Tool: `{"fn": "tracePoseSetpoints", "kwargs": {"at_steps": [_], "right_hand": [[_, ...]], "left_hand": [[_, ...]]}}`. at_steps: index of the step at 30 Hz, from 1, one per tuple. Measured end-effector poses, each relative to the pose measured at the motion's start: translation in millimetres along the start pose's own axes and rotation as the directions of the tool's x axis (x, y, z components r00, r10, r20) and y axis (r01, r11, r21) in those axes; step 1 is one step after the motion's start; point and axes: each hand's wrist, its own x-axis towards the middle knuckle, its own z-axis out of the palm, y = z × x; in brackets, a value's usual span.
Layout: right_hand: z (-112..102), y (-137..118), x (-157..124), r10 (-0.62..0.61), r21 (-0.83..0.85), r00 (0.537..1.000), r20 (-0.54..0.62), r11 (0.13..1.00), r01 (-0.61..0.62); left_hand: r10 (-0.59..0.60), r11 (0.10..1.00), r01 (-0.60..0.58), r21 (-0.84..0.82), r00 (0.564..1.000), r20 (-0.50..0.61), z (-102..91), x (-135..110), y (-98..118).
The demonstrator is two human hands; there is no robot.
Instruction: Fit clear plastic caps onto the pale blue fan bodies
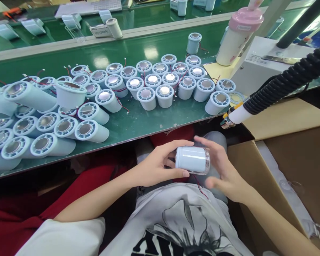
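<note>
While left hand [160, 166] clasps light-blue cylinder [190, 160] sideways, right hand [226, 174] hovers beside clear end [208, 160], fingers [210, 143] spread.

The left grip [158, 165] holds a blue cylinder [191, 159] in a clear cup [208, 161], wires [202, 191] hanging below. The right grip [225, 170], blurred and spread, is just beside the cup's end. On the green desk [138, 122], other cylinders [164, 97] crowd together, some tilted, with a pink-lidded bottle [232, 42] beyond. A box [258, 177] stands at right below a black hose [288, 78].
</note>
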Motion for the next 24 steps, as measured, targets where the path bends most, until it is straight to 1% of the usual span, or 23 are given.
{"fn": "tracePoseSetpoints", "kwargs": {"at_steps": [1,2,3,4,5,6,7,8,9,10,11,13,16,18,19,21,22,23,24], "right_hand": [[-2.6,-0.2,-1.6,-0.139,-0.161,0.990,0.005,0.977,0.138],[-4.7,-0.9,-2.6,-0.234,-0.278,0.972,0.032,0.932,0.233],[-6.1,-1.9,-3.1,-0.280,-0.336,0.959,0.047,0.900,0.280],[-6.8,-3.2,-3.3,-0.272,-0.329,0.961,0.045,0.904,0.272],[-6.6,-4.7,-3.3,-0.215,-0.264,0.976,0.028,0.940,0.215],[-5.8,-6.4,-3.2,-0.123,-0.151,0.992,0.011,0.981,0.124],[-4.6,-8.2,-3.2,-0.019,-0.007,1.000,0.008,1.000,0.019],[-3.3,-10.1,-3.2,0.071,0.136,0.997,0.018,0.988,-0.073],[-2.1,-12.0,-3.3,0.139,0.253,0.990,0.032,0.957,-0.142],[-1.3,-13.7,-3.5,0.183,0.334,0.982,0.043,0.924,-0.186],[-1.0,-15.3,-3.8,0.211,0.377,0.976,0.047,0.901,-0.213],[-1.7,-16.8,-4.5,0.257,0.380,0.966,0.035,0.890,-0.251],[-1.3,-13.6,-4.6,0.319,0.299,0.948,-0.016,0.906,-0.300],[3.6,-8.8,-3.7,0.372,0.266,0.927,-0.040,0.899,-0.349],[7.3,-6.3,-2.9,0.400,0.272,0.916,-0.034,0.886,-0.376],[12.9,-1.2,-0.7,0.433,0.314,0.901,0.023,0.853,-0.418],[12.3,1.9,0.6,0.427,0.312,0.903,0.053,0.852,-0.421],[7.3,5.6,1.4,0.419,0.276,0.907,0.052,0.866,-0.416],[-3.1,10.1,0.8,0.417,0.216,0.909,0.004,0.887,-0.408]], "left_hand": [[-0.026,0.999,0.026,-0.036,1.000,0.004,0.0,0.2,-0.2],[-0.047,0.997,0.047,-0.063,0.999,0.011,-0.3,0.6,-0.4],[-0.061,0.995,0.062,-0.078,0.998,0.020,-0.9,1.0,-0.5],[-0.065,0.994,0.067,-0.081,0.997,0.030,-1.7,1.4,-0.4],[-0.057,0.995,0.060,-0.076,0.998,0.041,-2.6,1.8,-0.1],[-0.038,0.997,0.042,-0.069,0.998,0.058,-3.5,1.9,0.5],[-0.013,0.998,0.018,-0.067,0.997,0.080,-4.5,1.8,1.3],[0.008,0.997,0.000,-0.072,0.994,0.105,-5.4,1.4,2.0],[0.019,0.996,-0.009,-0.085,0.992,0.125,-6.1,0.7,2.6],[0.020,0.995,-0.006,-0.104,0.990,0.137,-6.6,-0.2,2.9],[0.007,0.992,0.011,-0.127,0.990,0.140,-6.8,-1.2,2.8],[-0.033,0.981,0.056,-0.186,0.992,0.126,-6.2,-2.8,1.0],[-0.086,0.953,0.118,-0.279,0.988,0.124,-3.4,-1.8,-6.9],[-0.131,0.936,0.167,-0.309,0.982,0.133,-0.8,1.4,-14.8],[-0.165,0.930,0.198,-0.311,0.978,0.131,0.0,3.3,-18.4],[-0.266,0.918,0.288,-0.271,0.957,0.117,-1.6,7.2,-21.7],[-0.324,0.914,0.338,-0.222,0.941,0.099,-5.5,9.5,-20.2],[-0.374,0.911,0.381,-0.156,0.925,0.074,-12.2,12.7,-16.2],[-0.396,0.916,0.396,-0.066,0.918,0.015,-21.8,17.6,-9.8]]}}
